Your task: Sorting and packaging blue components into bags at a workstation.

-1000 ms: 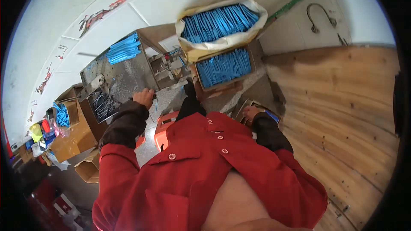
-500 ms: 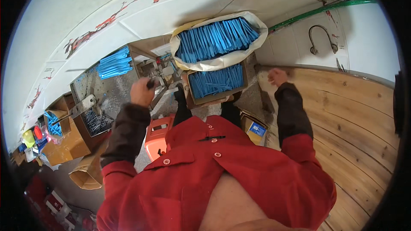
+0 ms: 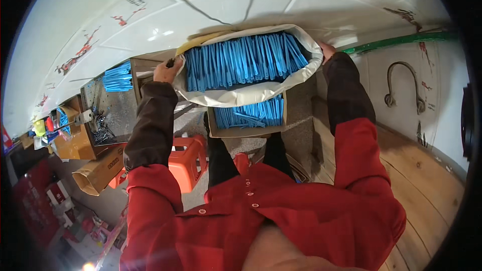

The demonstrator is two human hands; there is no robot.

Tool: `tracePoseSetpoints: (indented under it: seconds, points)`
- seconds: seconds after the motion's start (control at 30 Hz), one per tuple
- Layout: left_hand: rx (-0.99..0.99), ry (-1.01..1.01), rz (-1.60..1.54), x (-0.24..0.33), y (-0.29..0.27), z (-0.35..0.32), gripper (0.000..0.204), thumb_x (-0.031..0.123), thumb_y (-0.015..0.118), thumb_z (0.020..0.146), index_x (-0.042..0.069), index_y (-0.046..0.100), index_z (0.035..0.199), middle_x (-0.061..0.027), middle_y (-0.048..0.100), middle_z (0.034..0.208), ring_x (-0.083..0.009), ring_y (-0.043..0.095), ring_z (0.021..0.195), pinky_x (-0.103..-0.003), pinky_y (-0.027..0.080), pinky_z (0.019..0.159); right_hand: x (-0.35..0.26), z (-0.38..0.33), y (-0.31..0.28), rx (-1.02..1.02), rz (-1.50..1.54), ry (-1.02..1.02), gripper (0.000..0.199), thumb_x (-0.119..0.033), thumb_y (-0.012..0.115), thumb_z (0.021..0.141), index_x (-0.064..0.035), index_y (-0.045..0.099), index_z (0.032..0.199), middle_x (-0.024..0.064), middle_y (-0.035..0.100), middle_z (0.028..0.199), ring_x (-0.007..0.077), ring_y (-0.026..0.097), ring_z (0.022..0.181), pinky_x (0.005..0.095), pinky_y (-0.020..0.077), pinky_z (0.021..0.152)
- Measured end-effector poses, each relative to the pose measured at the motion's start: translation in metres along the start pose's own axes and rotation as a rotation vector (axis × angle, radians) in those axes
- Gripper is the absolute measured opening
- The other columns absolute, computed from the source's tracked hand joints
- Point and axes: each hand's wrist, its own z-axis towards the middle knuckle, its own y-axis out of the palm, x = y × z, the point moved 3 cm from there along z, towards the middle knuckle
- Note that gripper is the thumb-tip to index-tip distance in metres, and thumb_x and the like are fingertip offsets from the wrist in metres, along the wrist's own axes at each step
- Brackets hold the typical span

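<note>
A white sack [image 3: 226, 101] with a rolled rim is packed with long, thin blue plastic strips [image 3: 243, 60]. My left hand [image 3: 167, 72] is closed on the sack's left edge, and a small dark thing shows at its thumb and fingers. At the opposite end, my right hand [image 3: 328, 51] curls around the right edge, its fingertips partly hidden behind the rim. Just below the sack, on my side, a cardboard box [image 3: 246, 133] holds more blue strips, its far part covered by the sack.
Left of me are an orange plastic stool [image 3: 187, 166], a long carton [image 3: 98, 173] and a metal tray [image 3: 118, 115] near a stack of blue strips [image 3: 118, 77]. A tiled wall stands behind the sack; wooden boards [image 3: 411, 170] lie at right. A green pipe [image 3: 396, 41] runs along the wall.
Both hands have moved forward from the space in front of the sack onto its two ends and closed there. My view has shifted, and the sack now looks larger and covers more of the box.
</note>
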Motion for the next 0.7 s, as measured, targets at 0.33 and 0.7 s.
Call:
tracePoseSetpoints:
  seconds: [0.33,0.7]
  points:
    - [0.352,-0.244,-0.349,0.005,-0.021,-0.006,0.027,0.019,0.075,0.061,-0.002,0.063,0.073,-0.0027,0.057,0.058,-0.0110,0.050,0.055,-0.028,0.041,0.055,-0.060,-0.079,0.033,0.150,-0.409,-0.572,0.012,-0.016,0.059,0.072,-0.0042,0.058,0.076,0.0078,0.054,0.068,0.0164,0.050,0.064,0.0308,0.0413,0.062]
    - [0.517,-0.312,-0.910,-0.007,-0.101,-0.008,0.017,0.016,0.069,0.069,0.009,0.054,0.067,0.0013,0.047,0.052,-0.0077,0.037,0.037,-0.023,0.025,0.033,-0.123,-0.164,0.001,0.340,-0.379,-0.843,0.023,-0.016,0.064,0.073,-0.0040,0.051,0.087,0.0047,0.054,0.073,0.0125,0.051,0.065,0.0252,0.0417,0.054]
